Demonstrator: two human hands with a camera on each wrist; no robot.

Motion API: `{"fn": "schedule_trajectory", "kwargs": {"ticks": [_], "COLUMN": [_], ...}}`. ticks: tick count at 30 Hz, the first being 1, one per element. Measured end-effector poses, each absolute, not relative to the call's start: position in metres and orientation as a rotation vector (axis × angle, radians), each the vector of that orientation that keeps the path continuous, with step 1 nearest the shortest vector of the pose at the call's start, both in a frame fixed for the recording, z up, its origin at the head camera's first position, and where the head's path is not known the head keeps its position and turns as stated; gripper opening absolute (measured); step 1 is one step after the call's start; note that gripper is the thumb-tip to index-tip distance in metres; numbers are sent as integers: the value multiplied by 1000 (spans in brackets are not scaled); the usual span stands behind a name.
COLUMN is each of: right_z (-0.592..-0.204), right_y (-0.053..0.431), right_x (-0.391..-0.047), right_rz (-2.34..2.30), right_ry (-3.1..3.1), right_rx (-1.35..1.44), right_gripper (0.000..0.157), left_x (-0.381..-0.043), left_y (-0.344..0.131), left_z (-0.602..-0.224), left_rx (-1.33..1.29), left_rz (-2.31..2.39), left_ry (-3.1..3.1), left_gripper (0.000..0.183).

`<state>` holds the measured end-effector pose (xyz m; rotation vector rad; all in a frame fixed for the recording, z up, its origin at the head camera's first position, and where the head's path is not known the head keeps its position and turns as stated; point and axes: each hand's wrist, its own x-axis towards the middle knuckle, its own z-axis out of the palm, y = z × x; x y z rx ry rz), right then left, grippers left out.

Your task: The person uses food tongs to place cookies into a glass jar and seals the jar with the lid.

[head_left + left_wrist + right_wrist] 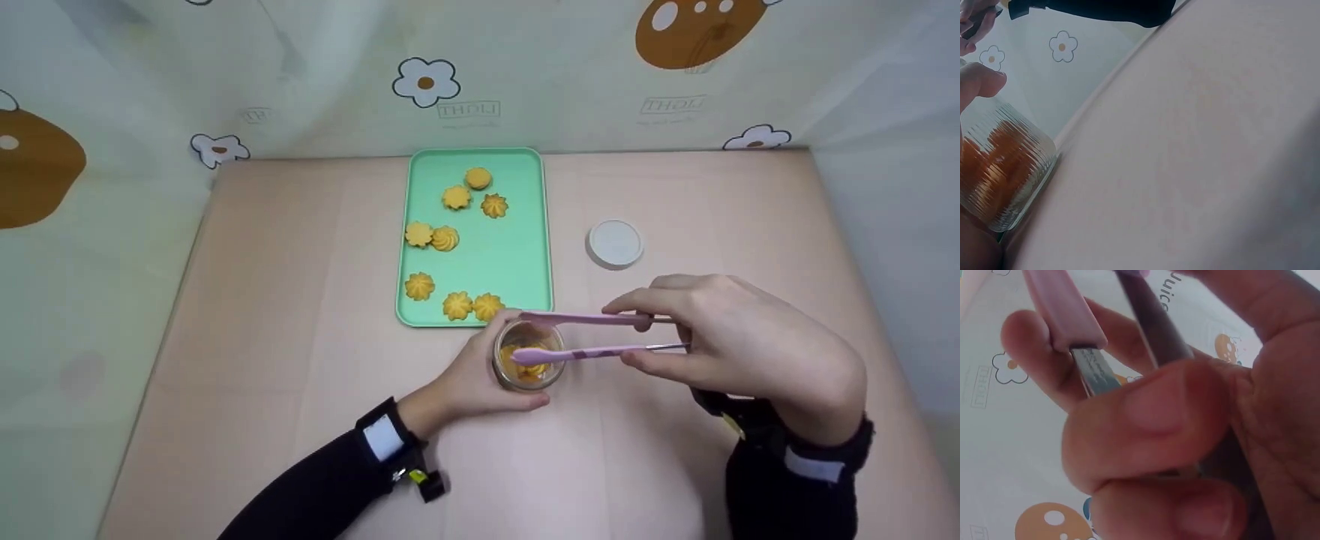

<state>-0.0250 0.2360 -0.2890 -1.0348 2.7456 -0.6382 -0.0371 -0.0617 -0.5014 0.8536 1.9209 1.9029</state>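
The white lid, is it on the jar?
No, the white lid lies on the table beside the green tray, apart from the open jar.

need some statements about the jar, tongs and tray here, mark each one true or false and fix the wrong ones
1. Eight cookies lie on the green tray. True.
2. The left hand holds the clear jar. True.
3. The jar is empty. False: cookies are inside it.
4. The tongs are in the right hand. True.
5. The two tips of the tongs are pressed together. False: they are spread apart.
6. The jar is closed. False: its mouth is open, and a round white lid lies on the table, to the right of the tray in the head view.
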Motion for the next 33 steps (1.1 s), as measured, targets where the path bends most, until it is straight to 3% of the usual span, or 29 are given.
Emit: {"fn": "schedule_trajectory", "kwargs": {"ticks": [10, 16, 23, 33], "right_z": [-294, -320, -368, -393], "right_y": [240, 229, 211, 181], "right_x": [-43, -95, -164, -201], "right_rz": [-786, -780, -735, -705], "right_ry": [2867, 2945, 2889, 2861], "right_rx": [-1107, -886, -525, -428], "right_gripper": [40, 38, 49, 51], "left_x": [-38, -38, -36, -36], "left_y": [-62, -62, -61, -61], "left_z": [-501, -499, -500, -501], "left_rx": [865, 850, 843, 825], "left_rz": [1863, 1844, 1839, 1853], "left_ry": [1974, 2016, 2010, 1981], "left_gripper": [95, 93, 92, 90]}}
